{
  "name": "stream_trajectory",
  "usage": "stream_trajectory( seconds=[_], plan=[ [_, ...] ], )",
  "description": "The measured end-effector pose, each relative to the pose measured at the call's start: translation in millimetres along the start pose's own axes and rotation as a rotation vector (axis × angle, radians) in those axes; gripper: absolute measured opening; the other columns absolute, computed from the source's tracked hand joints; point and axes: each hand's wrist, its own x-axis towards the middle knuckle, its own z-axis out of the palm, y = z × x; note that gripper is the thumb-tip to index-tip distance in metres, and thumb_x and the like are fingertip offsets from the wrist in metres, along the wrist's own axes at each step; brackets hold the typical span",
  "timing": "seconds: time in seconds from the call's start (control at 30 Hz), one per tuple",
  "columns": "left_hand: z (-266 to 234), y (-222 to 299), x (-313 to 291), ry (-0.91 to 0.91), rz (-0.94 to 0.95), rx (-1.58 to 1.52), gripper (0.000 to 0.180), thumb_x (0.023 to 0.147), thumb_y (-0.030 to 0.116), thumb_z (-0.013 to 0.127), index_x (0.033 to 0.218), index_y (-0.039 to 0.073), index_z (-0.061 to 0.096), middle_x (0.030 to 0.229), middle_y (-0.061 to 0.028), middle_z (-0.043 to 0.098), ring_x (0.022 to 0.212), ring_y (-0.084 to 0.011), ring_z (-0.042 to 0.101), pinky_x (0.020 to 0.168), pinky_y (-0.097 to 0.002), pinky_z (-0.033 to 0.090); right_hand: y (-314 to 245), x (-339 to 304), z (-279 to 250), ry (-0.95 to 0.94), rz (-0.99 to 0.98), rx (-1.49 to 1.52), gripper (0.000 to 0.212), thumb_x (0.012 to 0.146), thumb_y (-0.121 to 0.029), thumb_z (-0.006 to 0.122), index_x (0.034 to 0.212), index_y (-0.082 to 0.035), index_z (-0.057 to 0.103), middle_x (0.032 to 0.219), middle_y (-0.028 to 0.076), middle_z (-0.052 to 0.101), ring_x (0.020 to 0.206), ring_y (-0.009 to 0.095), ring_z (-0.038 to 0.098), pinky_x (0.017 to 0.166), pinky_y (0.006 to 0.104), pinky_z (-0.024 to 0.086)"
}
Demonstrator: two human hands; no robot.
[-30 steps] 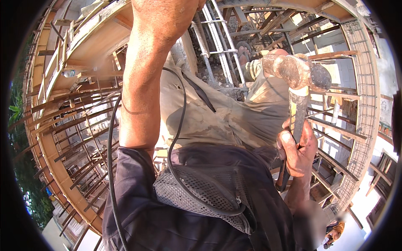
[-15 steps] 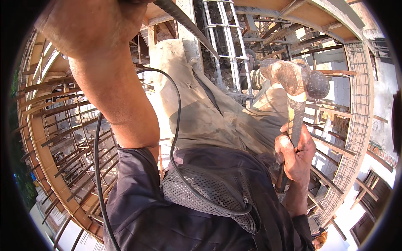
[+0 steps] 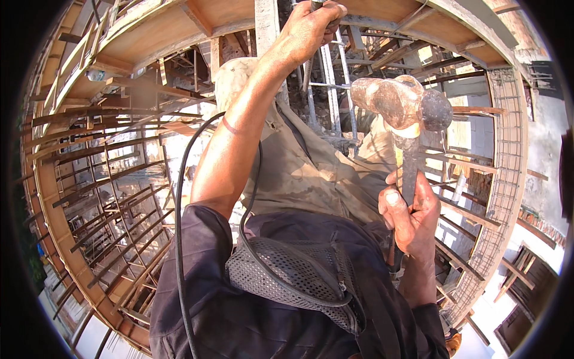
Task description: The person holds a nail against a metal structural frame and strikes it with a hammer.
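Observation:
A large steel hammer with a rounded, worn head stands head-up in my right hand. My right fingers wrap round its dark handle, with the thumb along the near side. Farther off, near the top edge, my left hand is closed round a dark metal bar. One end of the bar sticks out above my fist, and its lower part points down beside a cage of grey steel rods. Part of that cage is hidden behind my left hand. The hammer head is apart from the bar.
Wooden formwork panels curve across the far side, with a pale upright post near the middle. Many timber props and beams lie below on the left. Rebar mesh runs along the right. A black cable hangs by my left arm.
My left hand has moved right and away from me with the bar, which now stands steeper by the steel rods. The hammer in my right hand has shifted slightly left.

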Motion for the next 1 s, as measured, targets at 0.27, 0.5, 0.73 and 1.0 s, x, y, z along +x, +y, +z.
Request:
stream_trajectory(
  seconds=[0.27,0.5,0.73,1.0],
  plan=[
    [49.3,28.5,-13.9,0.185,0.048,0.469,0.053,0.102,0.045,0.052,0.064,0.008,0.053,0.055,0.0043,0.044,0.053,-0.0075,0.038,0.049,-0.0302,0.031,-54.8,15.7,-0.6,0.195,-0.690,-0.092,0.037,0.101,-0.028,0.060,0.113,0.006,0.049,0.069,0.010,0.054,0.046,0.009,0.047,0.039,0.0207,0.035],
    [55.4,19.3,-13.7,0.101,0.124,0.509,0.044,0.099,0.036,0.055,0.069,0.004,0.059,0.055,0.0026,0.048,0.052,-0.0082,0.042,0.049,-0.0312,0.034,-61.2,44.2,14.5,0.261,-0.457,0.017,0.023,0.098,-0.022,0.065,0.105,-0.002,0.056,0.063,-0.002,0.050,0.045,0.003,0.041,0.039,0.0195,0.031],
    [25.9,-13.9,-14.1,0.097,0.046,0.674,0.047,0.094,0.042,0.062,0.071,0.001,0.066,0.052,-0.0026,0.051,0.052,-0.0110,0.048,0.053,-0.0351,0.043,-80.6,29.4,18.8,0.277,-0.188,-0.177,0.022,0.096,-0.022,0.069,0.108,-0.004,0.062,0.063,-0.004,0.048,0.044,0.003,0.039,0.038,0.0213,0.031],
    [48.8,12.5,-16.9,0.094,0.091,0.424,0.042,0.101,0.029,0.055,0.066,0.006,0.057,0.057,0.0061,0.046,0.054,-0.0052,0.038,0.049,-0.0290,0.029,-159.1,90.6,-79.1,-1.070,-0.209,0.232,0.061,0.096,-0.058,0.053,0.074,-0.002,0.050,0.056,0.006,0.045,0.043,0.018,0.044,0.042,0.0311,0.039]
  ],
)
